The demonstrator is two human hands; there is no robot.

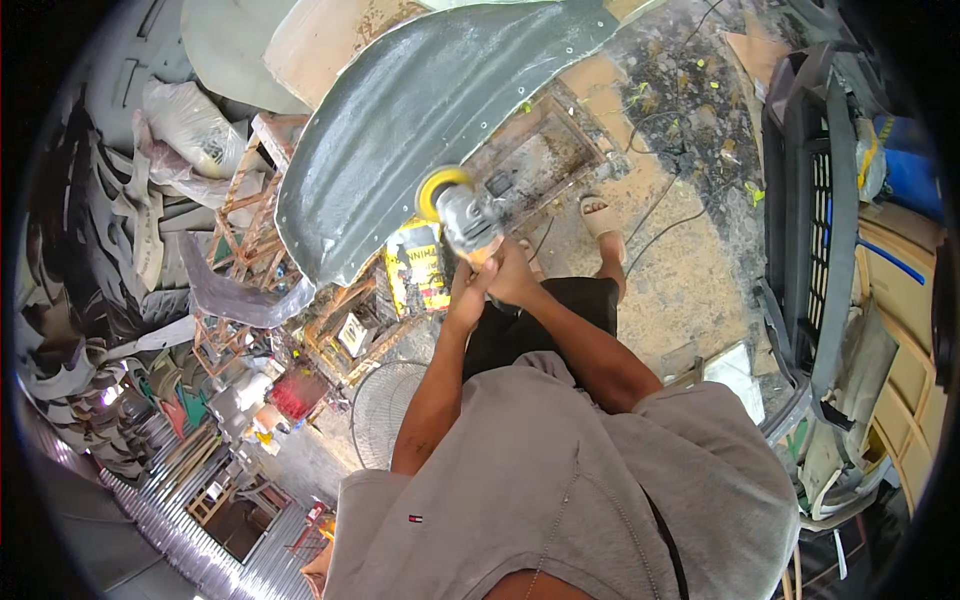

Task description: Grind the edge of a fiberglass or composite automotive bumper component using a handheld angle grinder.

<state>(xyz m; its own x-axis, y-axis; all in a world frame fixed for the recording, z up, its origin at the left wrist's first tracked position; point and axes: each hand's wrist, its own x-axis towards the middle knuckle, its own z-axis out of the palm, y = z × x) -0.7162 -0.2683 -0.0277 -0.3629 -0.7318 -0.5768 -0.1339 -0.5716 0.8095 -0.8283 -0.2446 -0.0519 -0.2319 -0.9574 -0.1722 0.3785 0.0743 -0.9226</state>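
Both my hands grip an angle grinder with a yellow disc. My left hand is closed round the near end of its body, and my right hand wraps it from the other side. The disc lies over the near edge of a large grey curved panel with small holes along its rim; whether it touches the panel I cannot tell. Just below the panel's edge stands a yellow and black tin, close to my left hand.
A rusty metal frame stands left of my legs, beside a round wire fan cage. Dark cables trail over the stained floor. Car bumpers and a blue drum line the right side. Piled panels fill the left.
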